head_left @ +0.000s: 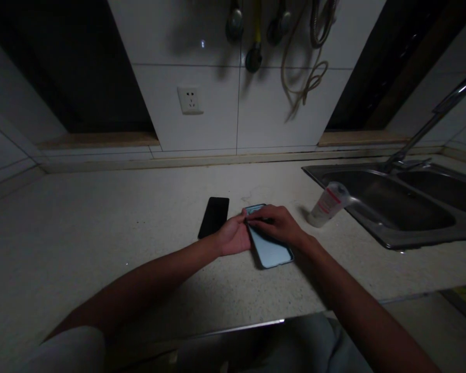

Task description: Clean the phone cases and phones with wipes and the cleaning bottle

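A light blue phone (271,249) lies flat on the pale speckled counter (101,233), back side up. My left hand (233,235) rests against its left edge, fingers curled and thumb touching the phone. My right hand (276,224) lies over the phone's upper half with fingers bent, pressing or pinching something small and dark at its top edge; I cannot make out what. A black phone-shaped slab (214,216) lies on the counter just left of my left hand, untouched.
A plastic bottle with a red and white label (328,204) lies tipped beside the steel sink (388,207); a tap (431,122) rises behind it. The tiled wall holds a socket (190,99), hanging ladles (253,54) and a coiled hose (308,77). The counter's front edge runs below my arms.
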